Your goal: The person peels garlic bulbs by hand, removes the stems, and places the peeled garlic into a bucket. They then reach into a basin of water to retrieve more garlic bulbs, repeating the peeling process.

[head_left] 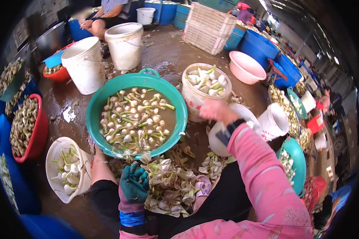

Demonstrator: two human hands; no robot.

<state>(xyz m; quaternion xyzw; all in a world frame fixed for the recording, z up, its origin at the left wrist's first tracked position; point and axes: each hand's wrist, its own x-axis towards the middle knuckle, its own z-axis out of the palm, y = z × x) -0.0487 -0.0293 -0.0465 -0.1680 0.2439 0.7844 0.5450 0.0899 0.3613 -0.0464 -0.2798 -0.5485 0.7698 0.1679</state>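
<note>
In a dark green glove, my left hand (135,184) is raised above my lap with its fingers curled in; what lies inside them, if anything, is hidden. Just beyond it stands a large green basin (92,113), where garlic bulbs (137,115) with short green stems float in murky water. My right hand (218,111), bare and blurred by motion, is at the near side of a white bucket (193,99). Cleaned garlic bulbs (207,81) fill that bucket to the top. Its fingers are too smeared to read. A pale garlic piece (146,158) shows near the basin's front rim.
Garlic peelings (169,187) cover the floor between my feet. At the left are a white bucket (52,167) with garlic and a red tub (40,131). More white buckets (125,46), a pink basin (247,67) and stacked crates (209,28) stand beyond. Another person (107,16) sits ahead.
</note>
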